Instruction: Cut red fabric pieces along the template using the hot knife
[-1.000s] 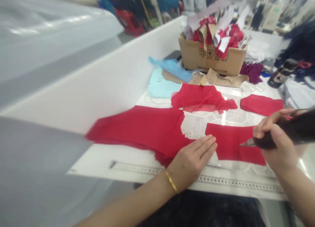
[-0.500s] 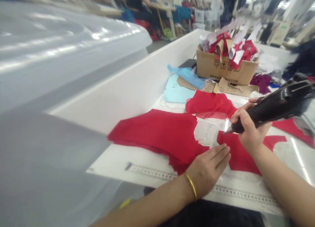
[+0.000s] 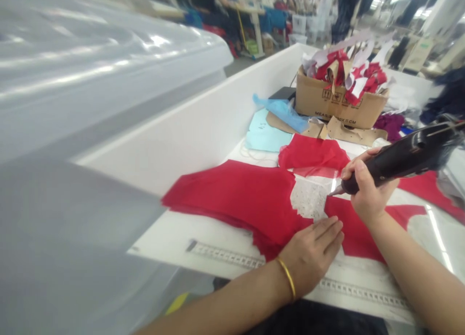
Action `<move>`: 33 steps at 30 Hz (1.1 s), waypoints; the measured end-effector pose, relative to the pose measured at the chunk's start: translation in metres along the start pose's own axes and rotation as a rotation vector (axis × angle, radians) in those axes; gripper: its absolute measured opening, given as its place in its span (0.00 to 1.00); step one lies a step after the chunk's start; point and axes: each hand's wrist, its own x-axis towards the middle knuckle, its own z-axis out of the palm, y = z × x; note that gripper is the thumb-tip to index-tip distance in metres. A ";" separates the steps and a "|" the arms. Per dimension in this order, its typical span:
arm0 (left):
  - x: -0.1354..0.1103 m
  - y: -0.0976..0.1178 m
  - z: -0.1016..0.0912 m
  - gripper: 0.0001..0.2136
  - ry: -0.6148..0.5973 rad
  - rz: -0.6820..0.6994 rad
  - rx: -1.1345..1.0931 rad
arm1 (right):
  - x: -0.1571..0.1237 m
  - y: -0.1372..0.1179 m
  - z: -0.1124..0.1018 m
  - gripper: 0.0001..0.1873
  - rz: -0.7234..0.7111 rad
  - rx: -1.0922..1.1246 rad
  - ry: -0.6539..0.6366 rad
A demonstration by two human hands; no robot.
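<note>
My right hand [image 3: 370, 194] is wrapped around the front of a black handheld tool [image 3: 399, 155] with a narrow pointed tip. That tip is at the upper left corner of a red fabric piece [image 3: 363, 228]; whether it touches is unclear. My left hand [image 3: 316, 247] lies flat, fingers stretched together, at the left edge of this piece and over the lower right edge of a larger red fabric stack [image 3: 232, 194]. A gold bangle [image 3: 286, 279] circles my left wrist. Between the two red pieces shows a pitted whitish patch [image 3: 308, 197] of the table surface.
A printed ruler strip [image 3: 225, 255] runs along the table's near edge. Behind lie more red fabric [image 3: 312, 153], a light blue sheet [image 3: 267, 134] and brown card pieces [image 3: 354, 131]. A cardboard box [image 3: 337, 100] holds scraps. A white wall panel [image 3: 189, 131] borders the left.
The tool's tip has shifted slightly left relative to the smaller red piece, to its corner. My left hand stays flat in place. The whole view has shifted a little.
</note>
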 end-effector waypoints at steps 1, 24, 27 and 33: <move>0.000 0.000 0.000 0.16 0.004 -0.002 -0.001 | -0.001 -0.001 -0.001 0.13 0.001 0.005 -0.004; 0.008 0.004 -0.012 0.13 0.090 0.125 -0.162 | -0.026 -0.035 -0.018 0.13 0.053 0.069 -0.128; 0.010 0.005 -0.013 0.13 0.117 0.109 -0.169 | -0.029 -0.036 -0.021 0.13 0.035 0.078 -0.128; 0.009 0.005 -0.014 0.13 0.123 0.120 -0.152 | -0.031 -0.034 -0.022 0.10 0.055 0.110 -0.159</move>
